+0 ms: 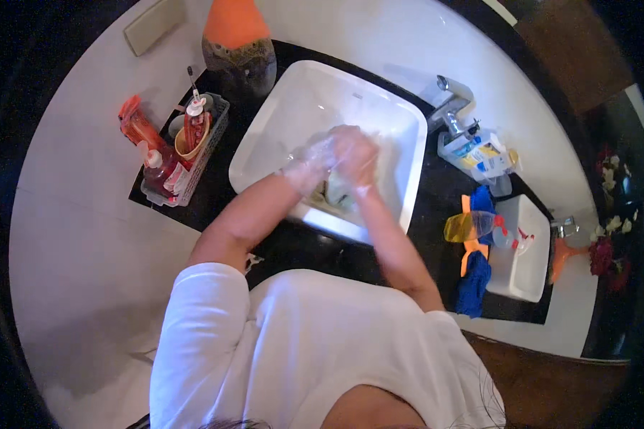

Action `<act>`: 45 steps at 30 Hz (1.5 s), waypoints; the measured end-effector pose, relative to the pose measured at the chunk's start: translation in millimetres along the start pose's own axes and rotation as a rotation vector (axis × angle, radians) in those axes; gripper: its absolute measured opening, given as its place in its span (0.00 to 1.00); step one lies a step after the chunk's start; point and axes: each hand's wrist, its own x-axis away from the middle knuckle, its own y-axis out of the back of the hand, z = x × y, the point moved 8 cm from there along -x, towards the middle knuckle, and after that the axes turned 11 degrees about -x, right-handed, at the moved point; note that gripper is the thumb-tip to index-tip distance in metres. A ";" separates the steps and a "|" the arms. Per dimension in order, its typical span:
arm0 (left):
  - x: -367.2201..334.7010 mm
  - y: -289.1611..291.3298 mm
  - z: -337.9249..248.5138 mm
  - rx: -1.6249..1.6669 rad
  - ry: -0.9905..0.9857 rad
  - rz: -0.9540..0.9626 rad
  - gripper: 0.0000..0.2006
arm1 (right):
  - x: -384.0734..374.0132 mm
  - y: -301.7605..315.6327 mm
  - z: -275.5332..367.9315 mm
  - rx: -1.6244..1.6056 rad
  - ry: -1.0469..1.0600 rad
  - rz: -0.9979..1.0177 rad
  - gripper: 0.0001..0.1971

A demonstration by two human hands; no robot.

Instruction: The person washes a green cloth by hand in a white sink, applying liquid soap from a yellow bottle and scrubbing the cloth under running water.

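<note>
My left hand [315, 163] and my right hand [356, 151] are pressed together over the white sink [283, 93], both wet and covered in white suds. Motion smears their fingers, which look closed round a pale greenish cloth [341, 191]. Part of the cloth hangs below the hands toward the near side of the basin. Suds reach up to both wrists. How the fingers grip the cloth is mostly hidden by foam and blur.
A chrome faucet [451, 104] stands right of the sink, beside a container of bottles [483, 154]. Farther right are a yellow bottle [469, 227], blue-and-orange cleaning items [472, 282] and a small white basin [526, 275]. Left is a toiletry basket [207, 154]; behind stands an orange-topped vase [240, 43].
</note>
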 end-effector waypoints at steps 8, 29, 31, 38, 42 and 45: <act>-6.9 40.2 -15.6 0.102 0.390 -0.356 0.20 | 27.8 44.6 -80.9 0.654 -0.469 0.153 0.10; -32.4 2.9 61.4 0.163 0.366 -0.478 0.10 | 14.2 31.9 -63.0 0.158 -0.745 -0.036 0.12; -22.6 6.4 39.4 -0.109 0.222 -0.403 0.12 | 7.0 -10.2 -2.3 -0.099 -0.194 0.078 0.10; -16.0 29.0 -31.0 -0.536 0.049 -0.192 0.20 | 24.3 48.2 -106.8 0.496 -0.325 0.255 0.05; 2.3 39.4 -45.6 -0.059 0.148 -0.536 0.20 | 19.2 39.9 -87.7 0.512 -0.546 0.109 0.06; -5.3 52.5 -31.7 -0.057 0.230 -0.617 0.20 | 28.6 1.9 -69.9 0.325 -0.377 0.215 0.09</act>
